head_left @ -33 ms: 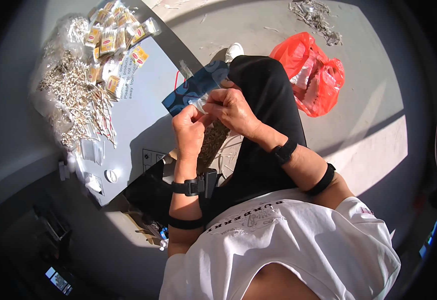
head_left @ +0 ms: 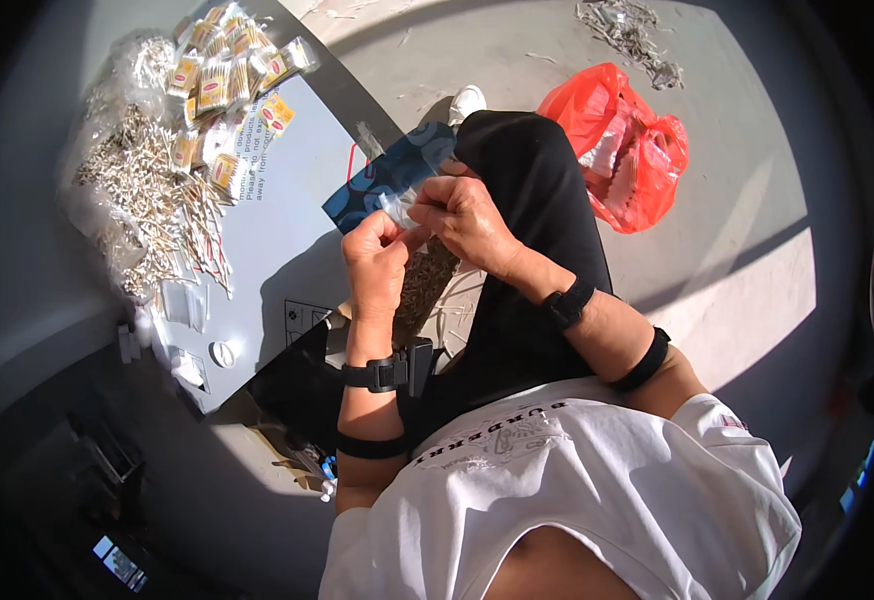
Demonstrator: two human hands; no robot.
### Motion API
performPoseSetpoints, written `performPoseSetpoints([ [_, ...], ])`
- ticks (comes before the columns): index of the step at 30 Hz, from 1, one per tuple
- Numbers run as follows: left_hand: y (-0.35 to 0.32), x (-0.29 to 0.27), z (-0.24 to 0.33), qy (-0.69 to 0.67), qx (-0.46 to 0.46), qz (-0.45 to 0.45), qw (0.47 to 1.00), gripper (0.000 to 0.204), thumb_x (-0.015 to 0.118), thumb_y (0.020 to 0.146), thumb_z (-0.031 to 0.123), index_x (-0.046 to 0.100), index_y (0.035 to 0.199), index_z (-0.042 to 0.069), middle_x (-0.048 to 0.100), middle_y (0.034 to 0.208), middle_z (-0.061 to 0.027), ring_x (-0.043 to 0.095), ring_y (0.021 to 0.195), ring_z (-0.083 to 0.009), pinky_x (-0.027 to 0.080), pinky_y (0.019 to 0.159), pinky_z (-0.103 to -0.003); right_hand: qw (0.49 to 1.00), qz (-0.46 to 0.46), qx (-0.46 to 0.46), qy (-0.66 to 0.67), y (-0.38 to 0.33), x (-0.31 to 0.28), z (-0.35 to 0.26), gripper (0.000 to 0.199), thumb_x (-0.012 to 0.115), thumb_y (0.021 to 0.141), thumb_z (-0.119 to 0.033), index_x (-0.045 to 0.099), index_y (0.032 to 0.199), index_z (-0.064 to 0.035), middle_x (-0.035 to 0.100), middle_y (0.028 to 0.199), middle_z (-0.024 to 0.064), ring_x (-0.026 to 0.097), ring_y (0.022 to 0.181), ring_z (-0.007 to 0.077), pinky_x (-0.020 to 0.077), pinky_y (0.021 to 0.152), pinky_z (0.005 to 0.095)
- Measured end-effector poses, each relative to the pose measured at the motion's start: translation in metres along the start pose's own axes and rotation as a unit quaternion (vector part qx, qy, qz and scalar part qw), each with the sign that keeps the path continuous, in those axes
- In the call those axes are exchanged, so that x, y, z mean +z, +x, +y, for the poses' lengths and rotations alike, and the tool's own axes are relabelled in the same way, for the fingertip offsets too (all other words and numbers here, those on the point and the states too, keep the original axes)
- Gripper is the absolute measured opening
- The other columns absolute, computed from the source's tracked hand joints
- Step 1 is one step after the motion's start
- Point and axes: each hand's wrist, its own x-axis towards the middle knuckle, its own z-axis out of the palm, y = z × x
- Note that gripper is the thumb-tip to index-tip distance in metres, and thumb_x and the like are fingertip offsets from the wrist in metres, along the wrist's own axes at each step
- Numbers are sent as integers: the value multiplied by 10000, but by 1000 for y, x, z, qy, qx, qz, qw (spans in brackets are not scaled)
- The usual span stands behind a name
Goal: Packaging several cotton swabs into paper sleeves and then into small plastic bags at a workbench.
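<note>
Over my lap, my left hand (head_left: 375,265) and my right hand (head_left: 471,225) meet at the fingertips. Both are closed in a pinch on a small clear plastic bag (head_left: 395,207), whose contents I cannot make out. Just beyond it, a blue patterned sheet (head_left: 367,190) lies at the edge of the grey table board (head_left: 287,190). On the far left of the board is a heap of loose cotton swabs (head_left: 142,190) spilling from a large clear bag (head_left: 137,70). Several filled packets of swabs (head_left: 215,85) are piled beside that heap.
A red plastic bag (head_left: 647,150) stands on the floor (head_left: 737,170) right of my knee. Below my hands is a mass of brown sticks (head_left: 427,285). Farther off lies a pile of scraps (head_left: 632,35). A white ring (head_left: 222,353) rests near the board's corner.
</note>
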Motion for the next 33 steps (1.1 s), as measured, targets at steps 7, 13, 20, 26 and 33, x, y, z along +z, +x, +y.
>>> performPoseSetpoints([
  [7, 14, 11, 6, 198, 150, 42, 968, 199, 664, 747, -98, 586, 880, 28, 549, 706, -20, 522, 594, -89, 427, 552, -235, 902, -19, -258, -346, -3, -12, -4, 114, 631, 692, -99, 566, 731, -14, 574, 737, 119, 595, 712, 294, 491, 640, 379],
  [13, 54, 20, 15, 114, 132, 55, 983, 98, 606, 843, -62, 571, 864, 26, 571, 690, -2, 518, 534, -43, 429, 462, -184, 981, 146, 91, 93, -3, -22, -2, 288, 693, 837, -226, 560, 743, 12, 569, 670, 69, 529, 600, 161, 431, 521, 288],
  [20, 132, 49, 0, 66, 141, 12, 988, 109, 680, 801, -32, 595, 857, 7, 597, 689, -3, 539, 586, -53, 436, 546, -186, 746, 175, 340, 545, 33, -24, 24, 123, 613, 918, -155, 620, 909, -32, 561, 729, 4, 429, 601, 57, 329, 513, 194],
  [26, 167, 62, -20, 245, 209, -15, 947, 115, 719, 729, 56, 665, 830, 43, 650, 715, -52, 595, 626, -172, 481, 602, -308, 751, 325, 286, 499, 67, -25, 50, 120, 666, 840, -46, 620, 731, -30, 558, 648, 6, 415, 520, 70, 319, 450, 213],
  [33, 170, 47, -13, 406, 314, -65, 856, 143, 724, 698, 81, 688, 836, 80, 666, 823, -51, 581, 814, -265, 479, 741, -360, 793, 322, 296, 424, 61, -22, 59, 59, 650, 856, -35, 640, 800, -21, 557, 667, 7, 436, 556, 64, 340, 469, 199],
])
